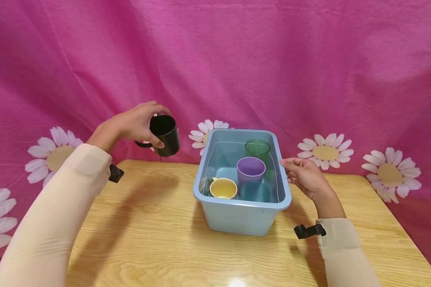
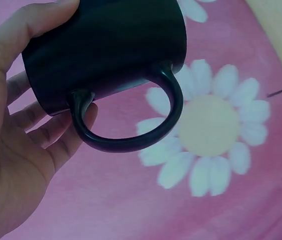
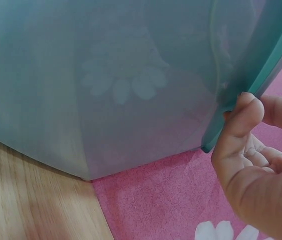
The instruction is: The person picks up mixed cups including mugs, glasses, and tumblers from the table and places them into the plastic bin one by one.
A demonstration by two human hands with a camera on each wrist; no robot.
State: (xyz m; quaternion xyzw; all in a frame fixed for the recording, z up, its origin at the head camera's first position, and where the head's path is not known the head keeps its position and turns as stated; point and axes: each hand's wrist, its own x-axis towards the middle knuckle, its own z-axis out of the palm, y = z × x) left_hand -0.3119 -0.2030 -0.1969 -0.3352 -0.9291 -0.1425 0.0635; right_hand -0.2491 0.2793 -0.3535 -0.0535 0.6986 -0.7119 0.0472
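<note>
My left hand (image 1: pixel 136 123) holds a black mug (image 1: pixel 165 135) in the air, to the left of a light blue plastic bin (image 1: pixel 242 204) and above the table's far edge. In the left wrist view the fingers (image 2: pixel 16 150) wrap the mug's body (image 2: pixel 106 50), with its handle pointing down. My right hand (image 1: pixel 305 175) is at the bin's right rim. Its thumb (image 3: pixel 243 117) touches the rim's edge and the other fingers are loosely curled, holding nothing. In the bin (image 3: pixel 106 100) stand a green cup (image 1: pixel 257 147), a purple cup (image 1: pixel 251 167), a yellow mug (image 1: pixel 223 188) and a teal cup (image 1: pixel 255 191).
The bin stands on a wooden table (image 1: pixel 147 239). A pink cloth with white daisies (image 1: pixel 325 152) hangs close behind the table and drapes off its right side. A small dark item (image 1: pixel 205 185) sits in the bin's left corner, unclear.
</note>
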